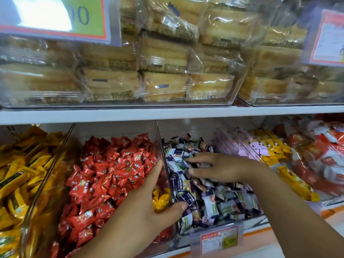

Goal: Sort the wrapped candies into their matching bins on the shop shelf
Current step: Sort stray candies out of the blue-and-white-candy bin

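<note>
Several clear bins (pixel 55 164) sit side by side: yellow candies (pixel 20 175) at nine o'clock, red candies (pixel 104 174) next, blue-and-white candies (pixel 210 200) at centre. Your left hand (pixel 141 211) lies spread across the divider (pixel 164 146) between the last two, with a stray yellow candy (pixel 161 200) just beside its palm. Your right hand (pixel 223 168) rests spread on the blue-and-white heap. At six o'clock a price tag (pixel 219 239) ends in "90". Wrapped cakes (pixel 163 67) are stacked at twelve o'clock.

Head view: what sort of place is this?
Likely a shop's sweets aisle: clear plastic bins of red-wrapped candies, a yellow-and-red price tag on a bin front, cellophane-wrapped pastries on the white shelf above.
</note>
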`<state>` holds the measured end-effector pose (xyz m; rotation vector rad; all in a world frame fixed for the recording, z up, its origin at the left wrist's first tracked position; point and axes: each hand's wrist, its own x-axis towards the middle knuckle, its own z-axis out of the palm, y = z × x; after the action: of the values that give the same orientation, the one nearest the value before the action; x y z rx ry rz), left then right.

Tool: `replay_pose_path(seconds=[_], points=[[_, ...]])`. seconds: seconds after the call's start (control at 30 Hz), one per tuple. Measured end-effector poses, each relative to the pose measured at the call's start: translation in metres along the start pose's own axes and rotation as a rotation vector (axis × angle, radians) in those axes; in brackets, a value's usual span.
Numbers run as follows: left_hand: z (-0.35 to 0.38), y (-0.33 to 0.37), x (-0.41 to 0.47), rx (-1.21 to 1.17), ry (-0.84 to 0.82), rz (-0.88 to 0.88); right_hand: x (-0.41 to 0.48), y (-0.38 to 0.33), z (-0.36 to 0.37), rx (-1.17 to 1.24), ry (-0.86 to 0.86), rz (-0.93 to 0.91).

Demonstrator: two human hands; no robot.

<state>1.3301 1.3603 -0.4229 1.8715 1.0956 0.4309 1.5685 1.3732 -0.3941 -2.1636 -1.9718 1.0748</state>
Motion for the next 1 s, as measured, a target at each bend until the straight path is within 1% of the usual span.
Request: replay_pose_path(seconds=[0.03, 0.07, 0.1, 0.13, 0.17, 0.2, 0.23, 0.27, 0.33, 0.4, 0.63, 0.7, 0.8, 0.87, 1.0], points=[[0.000, 0.000, 0.001, 0.005, 0.002, -0.001, -0.010, -0.001, -0.007, 0.054, -0.027, -0.012], [0.000, -0.001, 0.001, 0.010, 0.006, 0.000, -0.015, -0.002, -0.013, 0.089, -0.005, -0.022], [0.001, -0.001, 0.002, 0.015, 0.012, 0.006, -0.013, -0.001, -0.019, 0.101, 0.069, -0.027], [0.001, -0.001, 0.002, 0.022, 0.019, 0.015, -0.005, 0.001, -0.023, 0.079, 0.178, -0.019], [0.002, -0.001, 0.002, 0.031, 0.025, 0.025, 0.008, 0.004, -0.026, 0.028, 0.286, 0.013], [0.003, -0.001, 0.002, 0.037, 0.032, 0.036, 0.024, 0.007, -0.026, -0.019, 0.350, 0.060], [0.003, 0.000, 0.001, 0.035, 0.036, 0.039, 0.038, 0.008, -0.025, -0.046, 0.356, 0.104], [0.003, 0.000, 0.001, 0.027, 0.035, 0.034, 0.052, 0.009, -0.023, -0.059, 0.316, 0.129], [0.004, 0.000, 0.001, 0.021, 0.032, 0.027, 0.073, 0.012, -0.017, -0.076, 0.222, 0.150], [0.003, 0.000, 0.001, 0.016, 0.027, 0.024, 0.080, 0.016, -0.017, -0.083, 0.188, 0.151], [0.002, 0.000, 0.001, 0.038, 0.004, 0.028, 0.077, 0.024, -0.013, 0.099, 0.162, 0.111], [0.003, 0.000, 0.001, 0.036, 0.004, 0.020, 0.077, 0.024, -0.011, 0.170, 0.189, 0.113], [0.002, 0.001, 0.002, 0.041, -0.002, 0.018, 0.075, 0.022, -0.011, 0.199, 0.281, 0.133], [0.003, 0.000, 0.001, 0.039, -0.011, 0.018, 0.073, 0.021, -0.013, 0.224, 0.294, 0.139], [0.002, 0.000, 0.000, 0.053, -0.012, 0.023, 0.059, 0.011, -0.020, 0.367, 0.330, 0.108]])
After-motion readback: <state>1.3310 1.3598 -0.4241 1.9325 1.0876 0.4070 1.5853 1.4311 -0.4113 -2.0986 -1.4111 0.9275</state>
